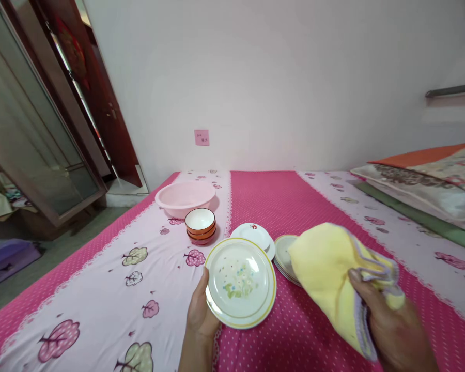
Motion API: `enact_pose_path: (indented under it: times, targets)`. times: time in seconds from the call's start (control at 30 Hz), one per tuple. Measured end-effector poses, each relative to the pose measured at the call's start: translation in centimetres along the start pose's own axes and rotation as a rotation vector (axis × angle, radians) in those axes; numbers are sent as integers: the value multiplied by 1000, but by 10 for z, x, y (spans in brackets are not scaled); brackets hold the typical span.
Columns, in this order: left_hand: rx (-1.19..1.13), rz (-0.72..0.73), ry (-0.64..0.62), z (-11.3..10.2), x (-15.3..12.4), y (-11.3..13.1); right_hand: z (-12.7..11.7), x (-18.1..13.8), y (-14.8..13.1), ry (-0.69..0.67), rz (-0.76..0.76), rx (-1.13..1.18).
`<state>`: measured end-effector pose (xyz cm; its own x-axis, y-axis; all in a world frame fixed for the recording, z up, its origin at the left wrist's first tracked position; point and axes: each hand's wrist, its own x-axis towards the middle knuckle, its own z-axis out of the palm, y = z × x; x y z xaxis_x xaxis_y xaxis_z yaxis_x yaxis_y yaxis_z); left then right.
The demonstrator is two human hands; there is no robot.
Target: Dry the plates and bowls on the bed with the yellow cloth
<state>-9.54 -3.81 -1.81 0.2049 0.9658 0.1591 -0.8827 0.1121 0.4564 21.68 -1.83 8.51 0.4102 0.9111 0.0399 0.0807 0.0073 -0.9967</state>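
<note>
My left hand (202, 310) grips a plate (241, 283) by its left edge, thumb at the rim. The plate is white with a yellow rim and a flower print, its face tilted up toward me. Bunched in my right hand (391, 320) is a yellow cloth (329, 274) with a purple-grey edging; it hangs to the right of the plate, apart from it. Behind the cloth, partly hidden, sits a stack of similar plates (284, 250). White plates (251, 235) with a red flower lie just beyond the held plate, which covers part of them.
Several stacked bowls (200, 221), white inside and orange outside, stand at left of the plates. A pink basin (184, 195) is behind them. Folded bedding (422, 181) lies at the right on the pink patterned bedsheet (163, 299). A white wall (256, 93) closes off the back.
</note>
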Motion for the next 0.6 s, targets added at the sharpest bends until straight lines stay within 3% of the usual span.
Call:
enact_pose_path:
  times: [0.07, 0.13, 0.23, 0.33, 0.47, 0.6]
  targets:
    - [-89, 26, -207, 2, 4, -6, 11, -10, -5, -23, -160, 26]
    - [-143, 38, -309, 9, 8, -10, 29, -21, -2, -110, -360, -11]
    - [-144, 82, -319, 26, 13, -13, 61, -36, 14, -357, -773, -119]
    - [-112, 85, -262, 39, 14, -16, 82, -46, 32, -549, -1046, -306]
    - [-107, -60, -177, 48, 9, -19, 82, -54, 41, -741, -1140, -490]
    - [-123, -67, -113, 48, 5, -22, 80, -60, 37, -859, -1131, -621]
